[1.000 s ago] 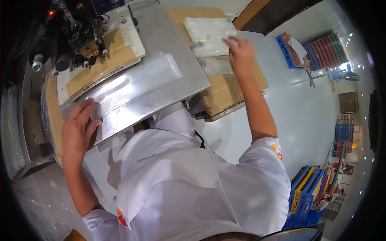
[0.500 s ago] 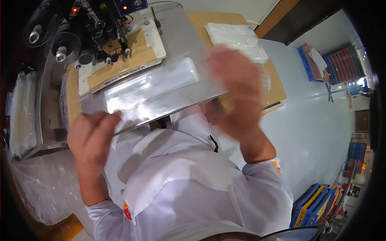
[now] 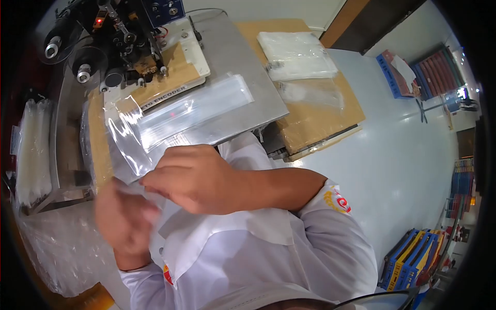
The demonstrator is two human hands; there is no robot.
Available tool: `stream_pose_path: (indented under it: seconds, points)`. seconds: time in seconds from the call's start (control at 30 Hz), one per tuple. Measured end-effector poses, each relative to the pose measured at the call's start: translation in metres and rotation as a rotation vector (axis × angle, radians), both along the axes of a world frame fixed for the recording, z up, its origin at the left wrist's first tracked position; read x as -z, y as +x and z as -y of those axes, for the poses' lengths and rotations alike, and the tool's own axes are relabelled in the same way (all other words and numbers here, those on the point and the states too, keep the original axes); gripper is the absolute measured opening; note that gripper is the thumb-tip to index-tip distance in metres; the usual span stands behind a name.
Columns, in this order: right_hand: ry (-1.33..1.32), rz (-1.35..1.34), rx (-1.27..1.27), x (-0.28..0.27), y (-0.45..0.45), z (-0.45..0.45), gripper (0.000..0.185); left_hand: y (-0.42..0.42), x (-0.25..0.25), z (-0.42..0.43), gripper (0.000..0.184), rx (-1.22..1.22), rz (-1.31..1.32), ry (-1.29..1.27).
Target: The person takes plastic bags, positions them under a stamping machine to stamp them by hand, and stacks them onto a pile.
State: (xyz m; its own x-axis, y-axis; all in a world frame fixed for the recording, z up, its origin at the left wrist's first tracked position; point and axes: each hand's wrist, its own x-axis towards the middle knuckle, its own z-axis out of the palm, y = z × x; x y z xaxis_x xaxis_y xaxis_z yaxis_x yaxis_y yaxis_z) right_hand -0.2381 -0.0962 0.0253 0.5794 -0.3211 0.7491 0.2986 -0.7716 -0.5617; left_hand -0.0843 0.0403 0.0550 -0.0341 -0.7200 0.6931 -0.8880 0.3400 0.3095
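Over the bench (image 3: pixel 266 108) at 9 o'clock, a clear sleeve (image 3: pixel 124 137) seems pinched by the right hand (image 3: pixel 192 178) and could slip away if that grip slackens, though the left hand's (image 3: pixel 124 217) I cannot tell.

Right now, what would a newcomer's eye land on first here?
Probably the right hand, left of centre, at the near end of shiny clear plastic, with the blurred left hand beside it. Then the dark machine at upper left, its red light glowing.
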Motion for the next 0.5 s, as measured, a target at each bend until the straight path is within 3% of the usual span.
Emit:
stream_pose_path:
  seconds: [0.03,0.13,0.17,0.27,0.3,0.4,0.5]
  points:
    - [0.005,0.004,0.002,-0.001,-0.004,0.000,0.021,0.002,-0.005,0.008,0.021,-0.244,-0.180,0.061]
    - [0.076,0.010,-0.009,-0.005,-0.005,0.003,0.016,0.007,-0.003,0.014,0.020,-0.177,-0.092,0.032]
    - [0.141,-0.002,-0.004,0.002,-0.001,0.007,0.014,-0.005,-0.008,0.005,0.019,-0.023,-0.191,0.077]
    - [0.319,-0.011,-0.069,0.009,0.002,0.006,0.009,-0.007,-0.003,0.021,0.022,0.248,-0.026,0.133]
    - [0.383,-0.005,-0.102,0.010,0.002,0.004,0.008,0.013,0.013,0.018,0.020,0.103,-0.031,0.117]
    - [0.340,-0.095,-0.102,-0.007,-0.010,0.010,0.008,0.040,0.004,0.014,0.019,-0.159,-0.521,0.229]
    - [0.291,-0.098,-0.095,-0.005,-0.007,0.013,0.008,0.014,-0.017,0.018,0.022,-0.118,-0.634,0.002]
